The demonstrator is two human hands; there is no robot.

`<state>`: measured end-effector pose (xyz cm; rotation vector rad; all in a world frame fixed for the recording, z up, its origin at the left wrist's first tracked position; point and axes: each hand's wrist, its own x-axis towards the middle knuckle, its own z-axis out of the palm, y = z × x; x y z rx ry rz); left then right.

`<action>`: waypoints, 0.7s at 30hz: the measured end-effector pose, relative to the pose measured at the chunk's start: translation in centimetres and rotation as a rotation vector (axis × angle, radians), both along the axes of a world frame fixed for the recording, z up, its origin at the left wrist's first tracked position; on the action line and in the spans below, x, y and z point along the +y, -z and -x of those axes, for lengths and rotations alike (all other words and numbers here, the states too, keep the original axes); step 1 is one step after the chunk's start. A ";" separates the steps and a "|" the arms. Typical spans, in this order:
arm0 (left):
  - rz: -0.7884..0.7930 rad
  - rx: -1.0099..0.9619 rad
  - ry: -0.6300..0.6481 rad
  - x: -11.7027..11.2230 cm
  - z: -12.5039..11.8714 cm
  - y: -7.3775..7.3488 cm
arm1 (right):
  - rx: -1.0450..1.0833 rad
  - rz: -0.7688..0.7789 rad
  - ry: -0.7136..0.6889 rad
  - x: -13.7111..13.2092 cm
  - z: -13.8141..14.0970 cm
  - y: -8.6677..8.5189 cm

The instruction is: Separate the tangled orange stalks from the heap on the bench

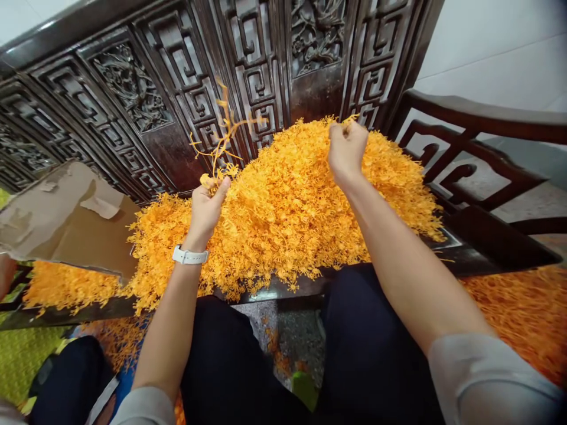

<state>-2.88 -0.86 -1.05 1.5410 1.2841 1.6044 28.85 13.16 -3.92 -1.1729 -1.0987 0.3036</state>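
Head view: branched orange piece [228,127] pinched betw. thumb & fingers of L hand [208,200], raised over mid-bench, nr. the carved back. R hand [348,147] curled at heap top, toward bench's rear edge; whether a pc. is gripped can't be told (fingertips hidden). Orange heap [287,206] spread to bench's [491,242] front edge, w/ cardboard [95,236] nr. its L part. Tangled strands are best teased apart gently, stem held low, & spillage over front edge avoided.
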 end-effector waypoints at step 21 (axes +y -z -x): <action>-0.135 -0.233 -0.705 4.0 5.6 0.9 | -0.525 -0.020 -0.126 -4.8 3.5 -1.2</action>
